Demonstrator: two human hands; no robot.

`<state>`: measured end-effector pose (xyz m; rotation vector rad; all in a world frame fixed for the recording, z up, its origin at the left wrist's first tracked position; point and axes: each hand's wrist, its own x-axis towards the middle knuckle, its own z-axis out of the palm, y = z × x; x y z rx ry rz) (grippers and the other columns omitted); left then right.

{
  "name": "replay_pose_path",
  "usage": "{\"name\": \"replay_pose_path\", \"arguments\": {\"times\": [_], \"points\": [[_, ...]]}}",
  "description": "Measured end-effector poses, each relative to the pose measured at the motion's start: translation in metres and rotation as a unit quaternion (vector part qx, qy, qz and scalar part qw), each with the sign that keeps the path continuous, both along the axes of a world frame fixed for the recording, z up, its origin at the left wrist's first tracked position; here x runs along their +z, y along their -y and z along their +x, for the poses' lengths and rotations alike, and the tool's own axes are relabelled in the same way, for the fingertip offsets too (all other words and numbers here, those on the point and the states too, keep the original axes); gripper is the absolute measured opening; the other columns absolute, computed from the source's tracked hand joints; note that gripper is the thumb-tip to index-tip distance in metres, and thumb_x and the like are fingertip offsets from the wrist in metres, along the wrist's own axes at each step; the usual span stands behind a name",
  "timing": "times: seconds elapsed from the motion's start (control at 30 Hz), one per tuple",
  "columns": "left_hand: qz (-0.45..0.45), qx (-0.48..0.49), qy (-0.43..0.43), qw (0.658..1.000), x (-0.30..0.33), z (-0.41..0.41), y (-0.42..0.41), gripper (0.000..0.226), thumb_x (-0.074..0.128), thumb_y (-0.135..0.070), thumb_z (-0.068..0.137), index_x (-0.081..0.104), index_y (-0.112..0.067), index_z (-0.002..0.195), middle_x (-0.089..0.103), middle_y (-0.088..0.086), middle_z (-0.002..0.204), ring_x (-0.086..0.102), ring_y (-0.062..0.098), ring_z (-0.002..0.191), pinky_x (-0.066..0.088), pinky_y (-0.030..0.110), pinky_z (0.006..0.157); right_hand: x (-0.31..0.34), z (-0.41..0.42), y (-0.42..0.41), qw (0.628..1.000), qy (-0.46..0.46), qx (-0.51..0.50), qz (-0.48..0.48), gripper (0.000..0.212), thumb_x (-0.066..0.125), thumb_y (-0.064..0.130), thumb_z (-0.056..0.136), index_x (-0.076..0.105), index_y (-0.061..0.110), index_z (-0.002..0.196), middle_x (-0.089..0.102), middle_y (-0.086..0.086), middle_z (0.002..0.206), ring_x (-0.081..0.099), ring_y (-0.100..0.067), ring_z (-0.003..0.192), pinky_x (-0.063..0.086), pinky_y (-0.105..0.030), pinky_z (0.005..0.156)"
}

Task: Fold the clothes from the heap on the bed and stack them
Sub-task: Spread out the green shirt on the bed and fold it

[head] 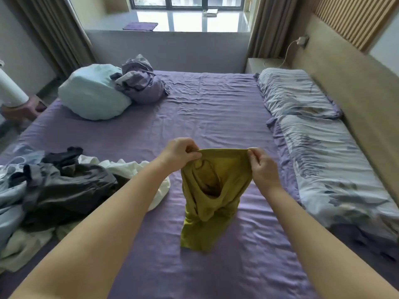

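You held one olive-green garment [210, 190] up over the near middle of the bed [216, 108]. Your left hand [180, 153] pinched the left end of its top edge between thumb and curled fingers, and your right hand [262, 166] pinched the right end the same way. The top edge was stretched taut between the two grips. The body of the garment hung down bunched and twisted, and its lower end rested crumpled on the purple sheet.

To perform this step well, in my judgement:
1. Keep both pinches at the outer ends of the edge, so the fabric hangs evenly.
2. Shake the garment lightly until the twist in the hanging part drops out.
3. Lower it flat onto the bare sheet in front of you, then fold it.
4. Keep it apart from the heap [64, 190], so loose items do not catch.

Counts at this moment:
- Garments in hand: one.
- Heaps of unfolded clothes: one, at the near left. It showed dark grey, white and pale pieces; the number of items within it could not be told.
- Folded stacks: none visible.
- Patterned pillows [295, 96]: two, along the right side.
- Pale blue pillows [90, 92]: one, at the far left.
- Bundles of purple bedding [140, 80]: one, touching the blue pillow.
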<state>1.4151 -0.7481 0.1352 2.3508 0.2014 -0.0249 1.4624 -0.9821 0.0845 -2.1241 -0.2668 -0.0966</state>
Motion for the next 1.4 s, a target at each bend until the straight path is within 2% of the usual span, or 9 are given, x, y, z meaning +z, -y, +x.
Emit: {"name": "replay_pose_path", "arguments": {"times": [0.23,0.5,0.67,0.83,0.93,1.0,1.13,1.3,1.4], "points": [[0.085,0.047,0.154,0.983,0.104,-0.031,0.006,0.037,0.065,-0.043,0.087,0.052,-0.01,0.074,0.046,0.0,0.071,0.044,0.02,0.071,0.032,0.032,0.064,0.096,-0.021,0.028,0.996,0.043,0.029,0.07,0.02,0.056,0.024,0.095,0.07,0.011,0.102,0.066,0.004,0.083,0.057,-0.004,0.073,0.04,-0.003,0.062],[0.033,0.037,0.227,0.973,0.191,-0.056,0.058,0.03,0.058,-0.046,0.091,0.057,-0.016,0.085,0.049,-0.01,0.074,0.047,0.006,0.07,0.034,0.018,0.061,0.137,-0.058,0.045,0.99,0.04,0.046,0.13,0.012,0.065,0.013,0.089,0.068,0.008,0.099,0.07,-0.01,0.089,0.064,-0.019,0.08,0.052,-0.028,0.076],[-0.116,0.047,0.237,0.964,0.218,-0.065,0.088,0.035,0.062,-0.042,0.089,0.063,-0.008,0.091,0.06,0.006,0.085,0.056,0.014,0.078,0.045,0.023,0.068,0.117,-0.095,0.042,0.991,0.06,0.061,0.105,0.013,0.072,0.007,0.081,0.061,0.012,0.087,0.066,0.001,0.077,0.062,-0.012,0.074,0.048,-0.016,0.073],[-0.16,0.063,0.251,0.953,0.235,-0.075,0.097,0.026,0.063,-0.039,0.089,0.065,-0.014,0.092,0.062,0.001,0.087,0.057,0.011,0.08,0.048,0.021,0.071,0.085,-0.13,0.027,0.959,-0.137,0.214,0.128,0.034,0.063,0.001,0.087,0.059,0.009,0.119,0.064,-0.009,0.111,0.061,-0.013,0.101,0.05,-0.033,0.095],[-0.172,0.061,0.243,0.953,0.238,-0.083,0.088,0.016,0.062,-0.027,0.092,0.066,-0.013,0.098,0.065,0.006,0.097,0.06,0.019,0.092,0.051,0.03,0.085,0.08,-0.132,0.025,0.981,-0.08,0.165,0.067,0.016,0.064,0.006,0.083,0.069,0.008,0.099,0.069,-0.007,0.09,0.061,-0.017,0.084,0.049,-0.04,0.081],[-0.128,0.066,0.24,0.96,0.237,-0.089,0.073,0.009,0.062,-0.017,0.092,0.066,-0.012,0.098,0.066,0.007,0.098,0.06,0.019,0.091,0.051,0.027,0.082,0.088,-0.126,0.035,0.989,-0.048,0.112,0.08,0.005,0.067,0.008,0.08,0.069,0.012,0.081,0.068,-0.004,0.073,0.058,-0.012,0.07,0.046,-0.034,0.07],[0.047,0.1,0.219,0.969,0.22,-0.102,0.037,0.015,0.065,-0.017,0.09,0.071,-0.008,0.1,0.07,0.011,0.098,0.062,0.024,0.088,0.05,0.035,0.081,0.105,-0.108,0.059,0.989,-0.052,0.065,0.125,0.017,0.063,0.008,0.085,0.053,0.017,0.075,0.05,0.004,0.062,0.044,-0.009,0.058,0.034,-0.021,0.054],[0.077,0.157,0.229,0.958,0.184,-0.121,0.015,0.02,0.068,-0.023,0.088,0.072,-0.006,0.098,0.07,0.014,0.093,0.063,0.03,0.091,0.045,0.034,0.082,0.11,-0.093,0.067,0.991,-0.072,0.111,0.004,0.011,0.058,0.009,0.087,0.047,0.01,0.084,0.045,-0.001,0.069,0.042,-0.017,0.067,0.032,-0.034,0.062],[0.091,0.185,0.229,0.951,0.172,-0.126,0.008,0.024,0.067,-0.028,0.088,0.07,-0.006,0.097,0.069,0.013,0.09,0.062,0.03,0.088,0.04,0.029,0.073,0.118,-0.094,0.072,0.985,-0.079,0.154,0.012,0.015,0.063,0.004,0.085,0.052,0.014,0.086,0.057,-0.006,0.075,0.048,-0.017,0.071,0.037,-0.031,0.065]]}}
